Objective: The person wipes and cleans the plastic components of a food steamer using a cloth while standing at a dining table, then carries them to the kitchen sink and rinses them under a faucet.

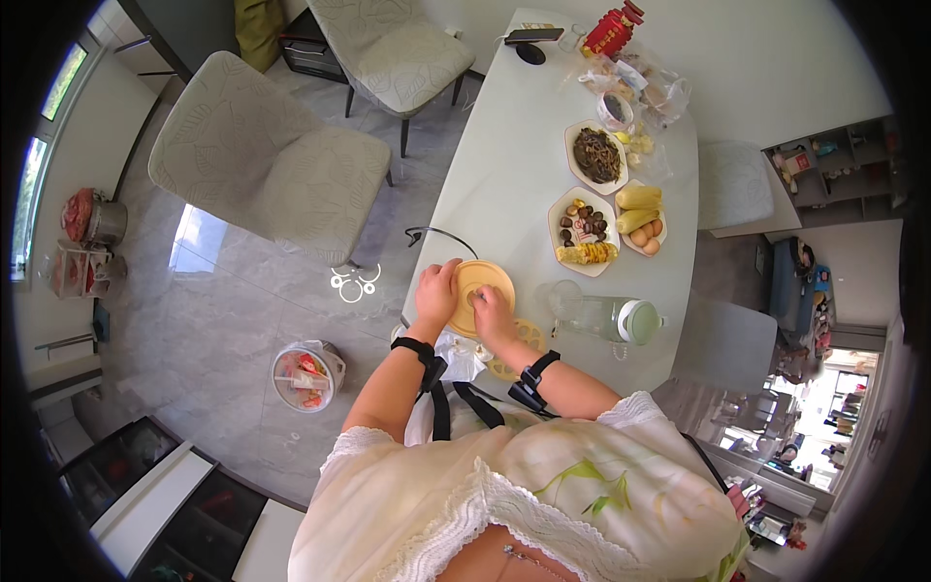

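A round yellow appliance base (493, 273), like that of an egg steamer, sits at the near left edge of the table, tilted towards me. My left hand (436, 295) grips its left rim. Over its middle, the bunched fingers of my right hand (494, 316) touch the inner surface; whether they pinch something small is hidden. A yellow egg rack with round holes (534, 336) lies partly under my right wrist. Crumpled white tissue (460, 356) with small pale pieces rests just below the base. A black cord (444, 231) curves out behind it.
A clear jug with a pale green lid (607, 319) stands to the right. Beyond are plates of chestnuts and corn (564, 200), corn husks and eggs (640, 244), and dark shredded food (598, 154). A lined waste bin (309, 377) and upholstered chairs (305, 182) stand on the left.
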Demonstrator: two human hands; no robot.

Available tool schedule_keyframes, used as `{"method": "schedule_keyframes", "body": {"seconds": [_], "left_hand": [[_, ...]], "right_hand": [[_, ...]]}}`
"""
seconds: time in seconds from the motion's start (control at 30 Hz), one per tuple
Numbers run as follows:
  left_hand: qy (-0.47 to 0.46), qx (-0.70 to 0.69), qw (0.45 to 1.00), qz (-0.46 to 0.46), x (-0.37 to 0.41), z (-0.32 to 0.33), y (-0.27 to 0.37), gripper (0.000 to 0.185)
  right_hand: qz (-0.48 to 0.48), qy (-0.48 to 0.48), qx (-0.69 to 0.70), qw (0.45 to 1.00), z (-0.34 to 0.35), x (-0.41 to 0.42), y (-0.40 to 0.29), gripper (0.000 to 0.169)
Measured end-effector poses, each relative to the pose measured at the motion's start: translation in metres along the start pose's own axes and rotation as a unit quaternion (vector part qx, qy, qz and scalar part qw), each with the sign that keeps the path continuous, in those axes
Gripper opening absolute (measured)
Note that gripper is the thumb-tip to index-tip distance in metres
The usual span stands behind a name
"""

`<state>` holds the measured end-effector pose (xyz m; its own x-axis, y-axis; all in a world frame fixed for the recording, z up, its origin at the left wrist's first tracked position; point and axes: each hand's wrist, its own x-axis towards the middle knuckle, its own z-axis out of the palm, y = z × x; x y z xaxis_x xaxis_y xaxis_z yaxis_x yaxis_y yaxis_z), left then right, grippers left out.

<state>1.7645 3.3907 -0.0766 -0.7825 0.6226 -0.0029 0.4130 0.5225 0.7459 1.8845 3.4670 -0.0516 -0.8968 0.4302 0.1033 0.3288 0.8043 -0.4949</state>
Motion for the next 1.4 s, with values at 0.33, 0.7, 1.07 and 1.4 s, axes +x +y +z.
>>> {"method": "schedule_keyframes", "body": {"seconds": [0.33,0.7,1.07,1.4], "left_hand": [[-0.046,0.019,0.998,0.043,0.004,-0.009,0.000,0.022],[-0.050,-0.092,0.994,-0.028,0.002,-0.005,-0.014,0.036],[-0.108,-0.177,0.951,-0.231,-0.078,-0.007,-0.014,0.056],[-0.087,-0.176,0.977,-0.079,-0.068,0.008,-0.032,0.046]], "right_hand": [[-0.269,-0.181,0.131,0.937,-0.025,0.031,0.043,0.017],[-0.153,-0.122,0.075,0.978,-0.051,0.021,0.034,0.023],[-0.029,-0.024,-0.001,0.999,-0.018,-0.011,0.008,0.021],[0.109,0.022,0.040,0.993,0.020,0.002,0.008,0.025]]}}
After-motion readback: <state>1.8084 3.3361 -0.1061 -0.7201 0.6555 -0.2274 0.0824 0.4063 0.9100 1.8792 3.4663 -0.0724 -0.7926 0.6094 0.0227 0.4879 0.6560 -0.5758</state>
